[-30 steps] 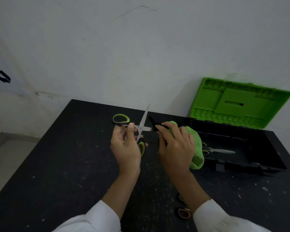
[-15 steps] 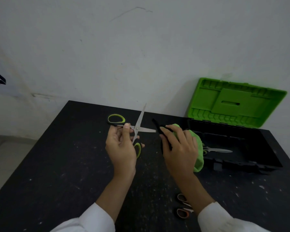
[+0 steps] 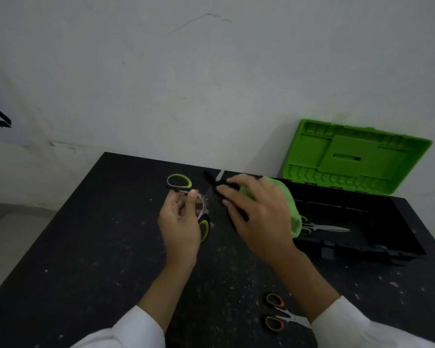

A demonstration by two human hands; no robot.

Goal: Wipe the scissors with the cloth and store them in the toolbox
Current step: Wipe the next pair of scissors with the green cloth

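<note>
My left hand [image 3: 180, 222] holds a pair of green-and-black handled scissors [image 3: 179, 182] above the black table, blades spread wide open; one handle loop sticks out to the left, the other lies against my palm. My right hand [image 3: 256, 214] grips a green cloth [image 3: 286, 197] and pinches it over the blades near the pivot, along with a thin black part I cannot make out. The black toolbox [image 3: 377, 237] stands open at the right, green lid [image 3: 354, 156] raised, and another pair of scissors [image 3: 322, 227] lies inside.
Orange-handled scissors [image 3: 279, 315] lie on the table [image 3: 86, 247] near its front edge, under my right forearm. A white wall rises behind the table. The table's left edge drops to a pale floor.
My right hand with the cloth has slid left along the blade to the pivot, closing the gap to my left hand. The scissors stay spread open in my left hand.
</note>
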